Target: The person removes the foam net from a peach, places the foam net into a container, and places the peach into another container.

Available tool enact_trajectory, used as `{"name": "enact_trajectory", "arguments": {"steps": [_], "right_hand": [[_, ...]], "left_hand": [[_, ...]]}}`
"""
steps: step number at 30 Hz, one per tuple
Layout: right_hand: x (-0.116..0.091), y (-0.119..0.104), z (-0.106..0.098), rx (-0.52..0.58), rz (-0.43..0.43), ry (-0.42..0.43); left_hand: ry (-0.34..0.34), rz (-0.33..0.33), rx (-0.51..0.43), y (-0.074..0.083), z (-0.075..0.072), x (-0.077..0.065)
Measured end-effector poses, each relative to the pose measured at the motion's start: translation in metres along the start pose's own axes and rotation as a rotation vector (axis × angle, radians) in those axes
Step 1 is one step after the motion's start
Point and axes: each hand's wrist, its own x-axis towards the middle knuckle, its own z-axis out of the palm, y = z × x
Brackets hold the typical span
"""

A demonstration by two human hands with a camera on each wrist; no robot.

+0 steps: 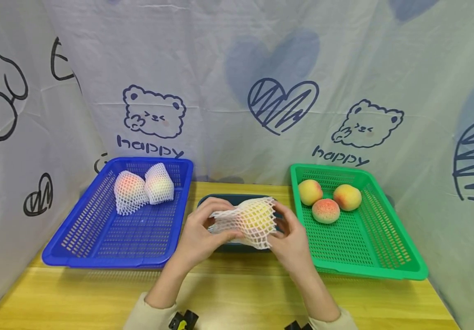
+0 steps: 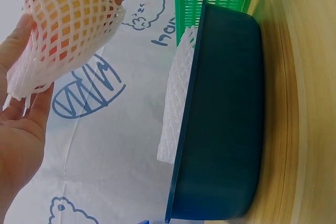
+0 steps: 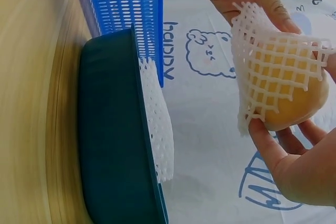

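A yellow-red peach sits inside a white foam net sleeve, held up between both hands. My left hand pinches the sleeve's loose, gathered end, thumb in front and fingers behind. At the other end, my right hand grips the sleeve's open edge around the fruit. Part of the peach's bare skin shows past the mesh in the right wrist view. Behind and below the hands stands a dark teal basin, mostly hidden in the head view. White foam netting sticks up above its rim.
On the left, a blue basket holds two sleeved peaches. A green basket on the right holds three bare peaches. Both stand on a wooden table, with a printed cloth hanging behind and at the sides.
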Motion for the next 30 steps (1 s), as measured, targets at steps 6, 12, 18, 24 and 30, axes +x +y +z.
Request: {"name": "enact_trajectory", "arguments": {"steps": [6, 12, 18, 24, 30], "right_hand": [[0.001, 0.003, -0.002, 0.023, -0.036, 0.001], [0.002, 0.004, -0.005, 0.048, -0.069, -0.002], [0.005, 0.002, -0.010, 0.052, -0.057, 0.028], [0.006, -0.004, -0.018, 0.078, -0.043, 0.070], [0.007, -0.012, -0.035, 0.085, -0.065, 0.155]], "left_hand": [[0.059, 0.063, 0.022, -0.002, 0.001, 0.000], [0.102, 0.102, -0.041, -0.003, 0.001, 0.002], [0.164, 0.117, -0.061, -0.004, 0.000, 0.002], [0.254, 0.124, -0.048, -0.009, -0.001, 0.003], [0.386, 0.084, -0.001, -0.011, 0.002, 0.006]]}}
